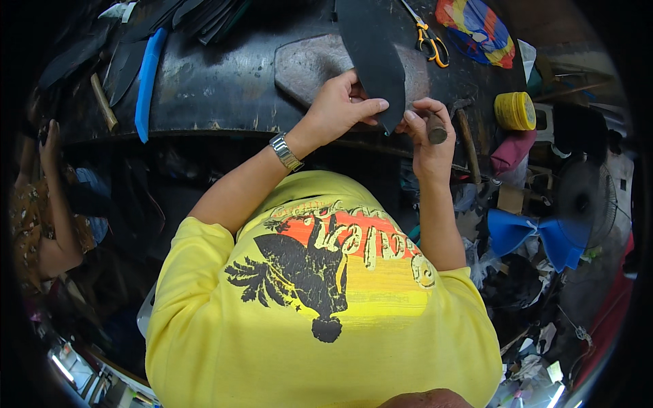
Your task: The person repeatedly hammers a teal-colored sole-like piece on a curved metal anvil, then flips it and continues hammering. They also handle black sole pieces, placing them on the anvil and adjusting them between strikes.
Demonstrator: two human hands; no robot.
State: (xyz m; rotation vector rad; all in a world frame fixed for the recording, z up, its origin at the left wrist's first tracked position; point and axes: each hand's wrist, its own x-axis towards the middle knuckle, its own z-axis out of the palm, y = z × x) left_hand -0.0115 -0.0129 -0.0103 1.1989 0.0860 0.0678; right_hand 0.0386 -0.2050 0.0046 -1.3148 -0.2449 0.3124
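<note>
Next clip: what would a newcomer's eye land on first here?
The bright yellow printed T-shirt fills the lower middle. Above it, at the dark workbench, the left hand pinches a black leather strip while the right hand grips a wooden-handled tool beside it. Orange-handled scissors lie at top right.

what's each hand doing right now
left hand: pinching the black strip against the stone slab
right hand: shut on a wooden-handled tool
</note>
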